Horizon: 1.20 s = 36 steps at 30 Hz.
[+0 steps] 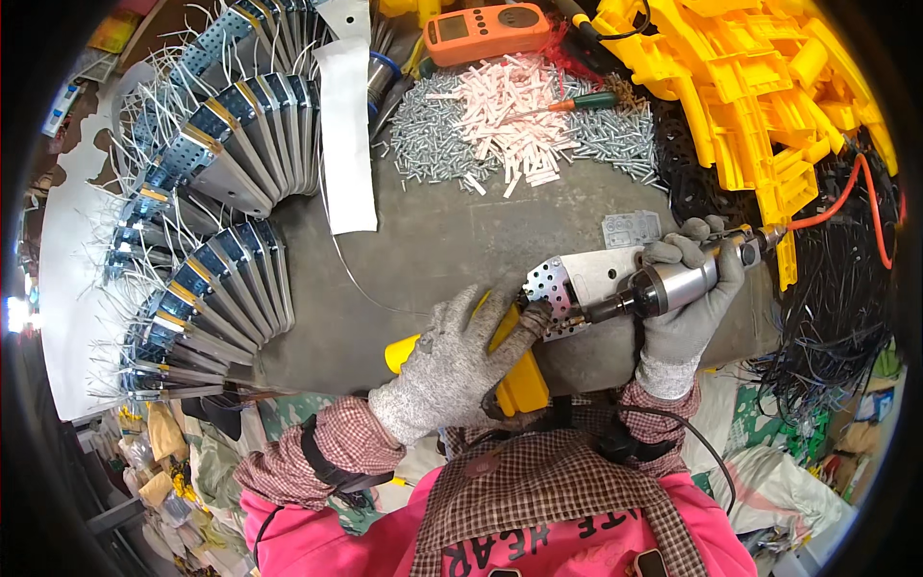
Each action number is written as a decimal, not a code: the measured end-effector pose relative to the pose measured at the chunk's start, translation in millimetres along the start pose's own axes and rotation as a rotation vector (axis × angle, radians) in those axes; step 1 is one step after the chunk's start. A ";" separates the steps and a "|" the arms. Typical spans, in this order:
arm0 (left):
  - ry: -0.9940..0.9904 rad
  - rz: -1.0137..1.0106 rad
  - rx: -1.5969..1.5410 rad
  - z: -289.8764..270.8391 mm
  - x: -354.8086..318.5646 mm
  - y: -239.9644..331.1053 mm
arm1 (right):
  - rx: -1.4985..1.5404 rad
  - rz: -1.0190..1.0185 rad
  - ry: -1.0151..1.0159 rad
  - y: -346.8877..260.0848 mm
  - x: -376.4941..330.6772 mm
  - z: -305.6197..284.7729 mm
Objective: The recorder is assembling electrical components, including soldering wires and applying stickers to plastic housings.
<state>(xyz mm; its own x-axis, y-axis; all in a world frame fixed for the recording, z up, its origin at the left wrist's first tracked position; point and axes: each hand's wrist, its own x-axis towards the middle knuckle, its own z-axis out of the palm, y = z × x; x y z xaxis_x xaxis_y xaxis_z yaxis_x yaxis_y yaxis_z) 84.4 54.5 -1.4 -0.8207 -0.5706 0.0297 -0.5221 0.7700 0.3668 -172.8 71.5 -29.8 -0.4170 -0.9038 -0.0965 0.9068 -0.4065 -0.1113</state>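
My right hand (687, 288), in a grey-palmed glove, is wrapped round a silver air screwdriver (663, 287). The tool lies nearly level, its dark nose pointing left at a perforated metal plate (548, 281). My left hand (452, 351), in a speckled glove, grips a yellow plastic part (524, 385) beside that plate, thumb and fingertips close to the tool's tip. Behind the tool's nose a pale flat panel (601, 272) extends from the plate. The exact contact between bit and plate is too small to make out. A small clear plastic piece (632, 229) lies just beyond.
Fanned rows of metal panels with white wires (221, 288) stand at left, near a white strip (346, 144). Farther back are silver screws (423, 125), pale pink sticks (514, 115), a green-handled screwdriver (582, 102) and an orange meter (486, 34). Yellow parts (750, 87), black cables (827, 298) and an orange hose (846, 197) crowd the right.
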 end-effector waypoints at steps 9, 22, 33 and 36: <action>-0.116 -0.081 -0.039 -33.8 23.0 26.2 | -0.236 -0.118 -0.054 -1.1 -2.5 16.6; -0.169 -0.704 -0.787 -31.1 -21.3 -11.7 | -2.446 -1.035 0.011 -160.7 60.9 70.2; 0.215 -0.086 0.073 -3.2 138.1 -49.8 | -2.133 0.101 -1.676 -35.4 -15.6 31.0; 0.134 -0.113 0.096 -4.1 152.4 -44.8 | -2.141 0.066 -1.635 -57.5 18.6 29.2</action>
<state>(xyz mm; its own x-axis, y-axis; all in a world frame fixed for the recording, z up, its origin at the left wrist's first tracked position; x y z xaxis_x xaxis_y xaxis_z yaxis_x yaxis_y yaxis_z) -16.3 -68.2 -9.5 -0.7210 -0.6826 0.1191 -0.6339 0.7192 0.2846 -230.8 74.1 3.7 0.7304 -0.6769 0.0908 -0.5833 -0.6875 -0.4326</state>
